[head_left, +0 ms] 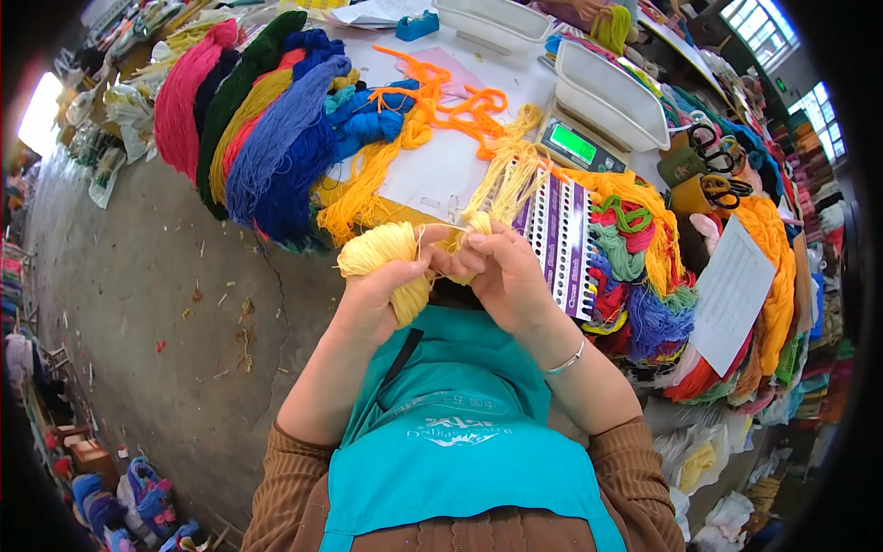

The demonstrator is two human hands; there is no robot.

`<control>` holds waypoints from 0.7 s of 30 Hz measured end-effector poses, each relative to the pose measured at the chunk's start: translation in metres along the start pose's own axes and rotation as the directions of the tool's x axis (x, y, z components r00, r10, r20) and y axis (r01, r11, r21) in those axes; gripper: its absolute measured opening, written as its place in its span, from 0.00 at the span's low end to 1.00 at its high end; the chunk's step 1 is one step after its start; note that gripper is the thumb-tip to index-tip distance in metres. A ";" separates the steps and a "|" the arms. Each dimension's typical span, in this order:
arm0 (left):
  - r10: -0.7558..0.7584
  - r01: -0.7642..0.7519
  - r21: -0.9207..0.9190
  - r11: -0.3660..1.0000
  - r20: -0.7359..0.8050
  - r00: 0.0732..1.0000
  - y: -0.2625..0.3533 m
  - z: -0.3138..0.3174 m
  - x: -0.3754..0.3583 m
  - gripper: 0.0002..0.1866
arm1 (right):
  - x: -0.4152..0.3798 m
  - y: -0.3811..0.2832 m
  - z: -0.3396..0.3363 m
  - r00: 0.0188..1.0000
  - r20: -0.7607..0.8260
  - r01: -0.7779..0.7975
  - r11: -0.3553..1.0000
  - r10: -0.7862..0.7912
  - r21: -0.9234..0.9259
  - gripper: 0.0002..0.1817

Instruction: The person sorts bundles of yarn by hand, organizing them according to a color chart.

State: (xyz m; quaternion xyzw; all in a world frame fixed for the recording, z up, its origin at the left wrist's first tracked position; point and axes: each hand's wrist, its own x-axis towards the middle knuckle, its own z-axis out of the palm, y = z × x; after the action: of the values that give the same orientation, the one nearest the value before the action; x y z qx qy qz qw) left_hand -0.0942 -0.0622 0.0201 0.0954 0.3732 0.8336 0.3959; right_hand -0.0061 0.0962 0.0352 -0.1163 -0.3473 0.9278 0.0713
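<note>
A thick hank of pale yellow thread (379, 253) is in my left hand (382, 290), its loops bulging out past the fingers. My right hand (501, 267) pinches more pale yellow thread (476, 223), and a strand runs taut between the two hands. Both sets of fingertips nearly meet above my teal apron (460, 432). Beyond the right fingers, loose pale strands (510, 175) lie on the table edge beside purple-and-white thread cards (563, 239) with punched holes.
Coloured skeins (276, 138) drape over the table's left edge. A digital scale (581, 147) carries a white plastic tray (612, 97). Scissors (722, 191) stand in cans at right, near a printed sheet (733, 294). Orange yarn (451, 101) lies across the table. Another person's hand (589, 9) shows at the top.
</note>
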 end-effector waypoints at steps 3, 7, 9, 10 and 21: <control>-0.113 0.135 -0.121 0.983 0.174 0.978 0.008 -0.009 0.000 0.23 | -0.005 -0.022 0.012 0.994 -0.022 -0.107 0.870 0.110 -0.482 0.07; -0.172 0.234 -0.137 0.963 0.357 0.918 0.020 -0.034 -0.001 0.08 | -0.010 -0.077 0.015 0.995 0.085 0.097 0.240 -0.061 -0.966 0.08; -0.047 0.177 -0.319 0.931 0.376 0.925 0.036 -0.048 -0.004 0.10 | -0.012 -0.123 -0.005 0.958 0.181 0.164 -0.093 -0.224 -0.982 0.06; 0.066 0.116 -0.435 0.893 0.382 0.922 0.042 -0.067 -0.006 0.11 | -0.017 -0.148 -0.006 0.944 0.131 0.138 0.002 -0.302 -0.990 0.09; 0.536 -0.341 -0.587 0.734 0.194 0.821 0.129 -0.158 -0.077 0.34 | -0.254 -0.575 -0.154 0.589 -0.231 0.362 0.508 -0.774 -0.782 0.16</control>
State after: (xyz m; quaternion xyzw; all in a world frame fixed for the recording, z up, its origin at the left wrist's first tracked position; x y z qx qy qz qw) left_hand -0.1905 -0.2579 0.0096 0.2168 0.0191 0.9423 0.2545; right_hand 0.3092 0.5693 0.3446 -0.2700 -0.6323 0.5774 0.4403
